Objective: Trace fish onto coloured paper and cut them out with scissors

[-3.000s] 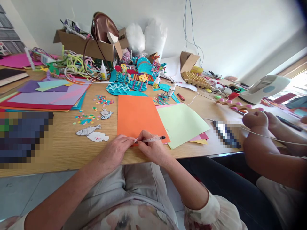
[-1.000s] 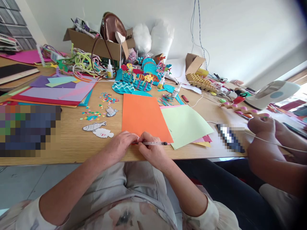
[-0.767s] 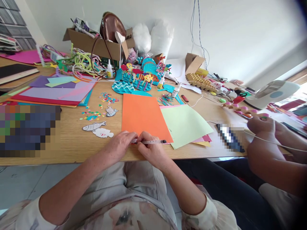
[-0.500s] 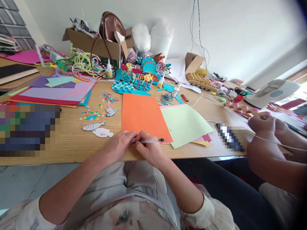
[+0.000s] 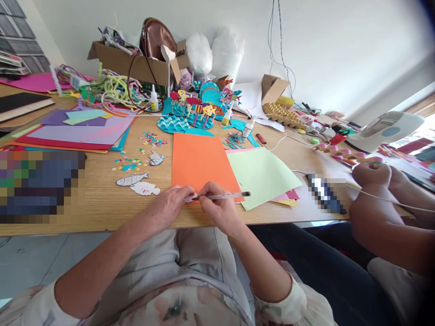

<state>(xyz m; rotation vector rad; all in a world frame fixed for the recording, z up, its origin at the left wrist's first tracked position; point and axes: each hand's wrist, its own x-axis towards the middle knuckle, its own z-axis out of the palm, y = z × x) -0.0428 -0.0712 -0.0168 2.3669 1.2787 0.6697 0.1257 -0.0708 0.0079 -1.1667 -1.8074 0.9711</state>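
My right hand (image 5: 219, 206) is closed round a pen (image 5: 231, 196), its tip pointing left and its dark end to the right. Beneath the tip, on the lower edge of an orange sheet (image 5: 204, 163), lies a small pale paper cutout (image 5: 190, 198), mostly covered by fingers. My left hand (image 5: 170, 203) pinches and presses the cutout against the sheet, fingers together. To the left are several paper fish: a grey long one (image 5: 132, 179), a white one (image 5: 146, 188) and a bluish one (image 5: 157, 158). A pale green sheet (image 5: 265, 174) lies right of the orange one.
Confetti dots (image 5: 129, 164) and a stack of coloured paper (image 5: 78, 131) lie left. Behind are turquoise sea decorations (image 5: 204, 108), glue bottles (image 5: 154, 99) and a cardboard box (image 5: 118, 63). At the right rest another person's arms (image 5: 377, 208) beside a blurred phone (image 5: 326, 194).
My right hand has shifted slightly right and up with the pen, uncovering part of the small cutout. My left hand stays almost in place.
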